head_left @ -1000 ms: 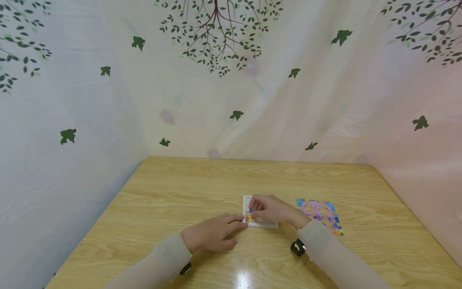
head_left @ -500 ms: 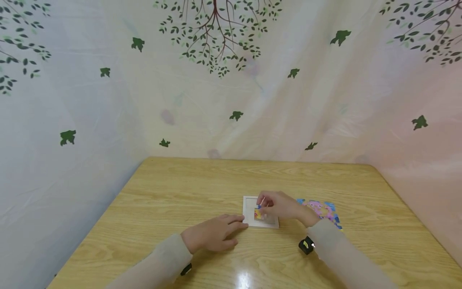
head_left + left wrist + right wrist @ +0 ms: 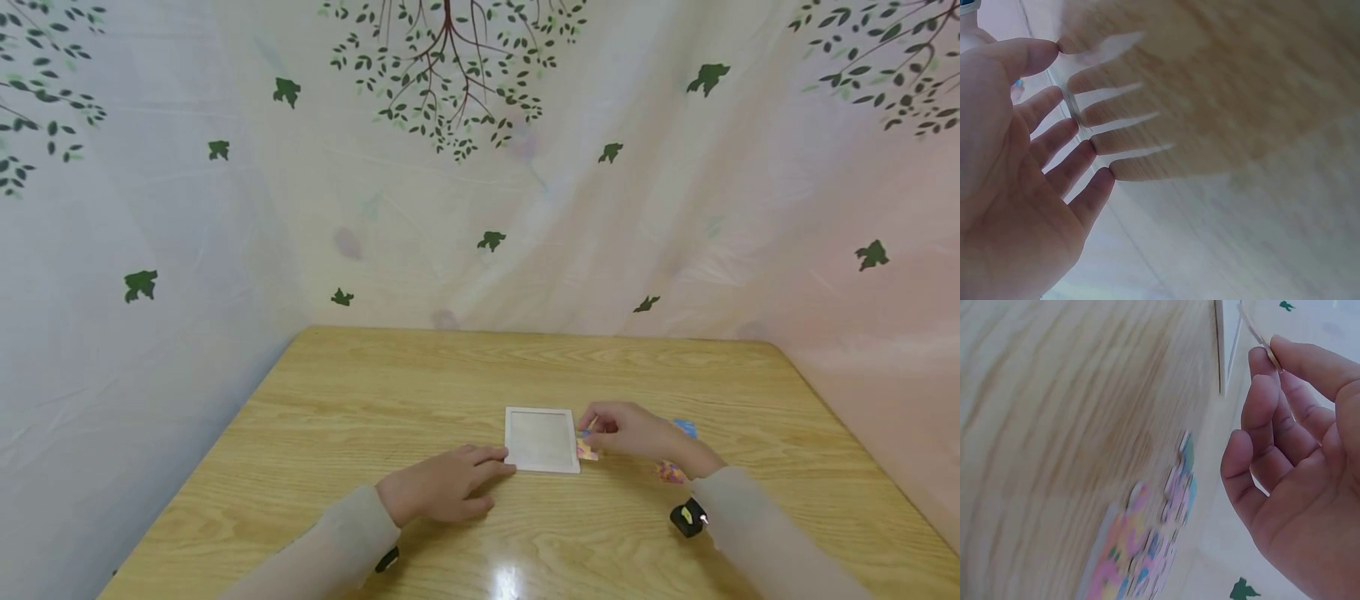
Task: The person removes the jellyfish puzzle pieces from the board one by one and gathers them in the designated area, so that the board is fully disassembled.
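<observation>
- Pinching a small puzzle piece (image 3: 587,450) between thumb and fingertips, our right hand (image 3: 633,432) hovers just right of the white frame (image 3: 542,439); in the right wrist view the piece (image 3: 1259,334) shows edge-on at the fingertips.
- We keep the piece low over the wooden table (image 3: 375,400), just beside the frame's right edge; we cannot tell whether it touches the table.
- Our left hand (image 3: 442,483) lies flat on the table at the near left of the frame, fingers straight and spread, holding nothing.
- Its fingertips (image 3: 1072,125) reach the frame's near-left corner, as the left wrist view shows.
- The frame lies flat near the middle of the table, its inside showing plain white.
- To the right of the frame, partly hidden behind our right hand and wrist, lie the colourful puzzle pieces (image 3: 1147,550), pink and blue, flat on the table.
</observation>
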Action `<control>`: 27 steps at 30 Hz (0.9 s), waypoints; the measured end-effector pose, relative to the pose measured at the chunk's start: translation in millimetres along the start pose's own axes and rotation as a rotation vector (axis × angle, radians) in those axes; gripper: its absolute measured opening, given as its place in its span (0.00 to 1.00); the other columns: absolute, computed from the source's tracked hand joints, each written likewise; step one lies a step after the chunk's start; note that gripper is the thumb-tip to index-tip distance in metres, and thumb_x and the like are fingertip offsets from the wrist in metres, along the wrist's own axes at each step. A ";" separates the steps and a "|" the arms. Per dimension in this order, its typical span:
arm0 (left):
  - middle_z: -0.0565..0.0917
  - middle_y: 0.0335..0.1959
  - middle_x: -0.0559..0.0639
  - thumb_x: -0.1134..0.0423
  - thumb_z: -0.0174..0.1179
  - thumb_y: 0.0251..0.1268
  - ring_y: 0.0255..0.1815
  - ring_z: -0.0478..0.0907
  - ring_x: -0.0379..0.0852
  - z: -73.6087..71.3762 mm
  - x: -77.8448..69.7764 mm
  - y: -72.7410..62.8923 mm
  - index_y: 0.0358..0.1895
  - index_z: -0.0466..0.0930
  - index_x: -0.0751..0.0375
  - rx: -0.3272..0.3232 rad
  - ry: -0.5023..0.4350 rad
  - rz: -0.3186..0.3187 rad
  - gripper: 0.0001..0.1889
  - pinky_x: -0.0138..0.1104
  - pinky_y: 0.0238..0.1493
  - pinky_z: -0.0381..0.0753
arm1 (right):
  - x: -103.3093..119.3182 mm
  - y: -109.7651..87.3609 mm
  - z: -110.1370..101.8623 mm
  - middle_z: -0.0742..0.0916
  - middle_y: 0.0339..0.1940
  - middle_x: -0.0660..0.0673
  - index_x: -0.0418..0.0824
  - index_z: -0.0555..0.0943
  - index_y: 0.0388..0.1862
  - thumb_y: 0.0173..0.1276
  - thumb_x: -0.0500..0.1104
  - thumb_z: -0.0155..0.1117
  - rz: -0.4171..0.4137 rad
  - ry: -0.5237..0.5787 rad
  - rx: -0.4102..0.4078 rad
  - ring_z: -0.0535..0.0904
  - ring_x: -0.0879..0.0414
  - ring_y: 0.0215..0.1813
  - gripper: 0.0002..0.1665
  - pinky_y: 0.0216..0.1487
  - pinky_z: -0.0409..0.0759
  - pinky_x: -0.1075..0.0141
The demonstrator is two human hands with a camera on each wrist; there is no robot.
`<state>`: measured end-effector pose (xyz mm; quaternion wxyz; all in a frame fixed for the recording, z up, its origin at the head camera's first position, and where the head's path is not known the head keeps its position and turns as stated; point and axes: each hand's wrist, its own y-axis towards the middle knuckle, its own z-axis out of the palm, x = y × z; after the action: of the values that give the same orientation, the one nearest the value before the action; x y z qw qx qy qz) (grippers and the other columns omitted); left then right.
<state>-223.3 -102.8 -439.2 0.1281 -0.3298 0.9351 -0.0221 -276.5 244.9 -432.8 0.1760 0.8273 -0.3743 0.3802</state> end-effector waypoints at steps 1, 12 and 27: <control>0.66 0.80 0.49 0.55 0.54 0.80 0.79 0.64 0.49 -0.2 -0.2 -0.2 0.79 0.68 0.50 0.001 -0.003 -0.001 0.27 0.42 0.78 0.64 | -1.9 -3.1 -1.5 0.87 0.34 0.48 0.37 0.81 0.51 0.78 0.40 0.64 0.002 0.003 -0.001 0.78 0.60 0.34 0.09 0.35 0.78 0.70; 0.66 0.80 0.49 0.55 0.55 0.80 0.79 0.63 0.49 -2.8 -2.2 -1.0 0.78 0.68 0.50 0.007 -0.021 -0.004 0.27 0.41 0.78 0.64 | -10.6 -34.4 -16.8 0.86 0.32 0.49 0.39 0.81 0.47 0.74 0.43 0.69 0.069 -0.038 -0.043 0.79 0.58 0.32 0.10 0.33 0.80 0.69; 0.66 0.80 0.50 0.55 0.54 0.80 0.79 0.63 0.50 -1.3 -1.7 -1.5 0.78 0.68 0.52 -0.007 -0.021 0.008 0.27 0.41 0.78 0.63 | -25.4 -51.3 -19.5 0.85 0.31 0.52 0.38 0.81 0.43 0.72 0.40 0.70 0.081 -0.017 -0.039 0.78 0.64 0.32 0.08 0.34 0.79 0.70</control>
<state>-221.5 -102.9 -437.4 0.1368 -0.3266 0.9351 -0.0147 -258.6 302.2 -439.9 0.1733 0.8110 -0.4163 0.3728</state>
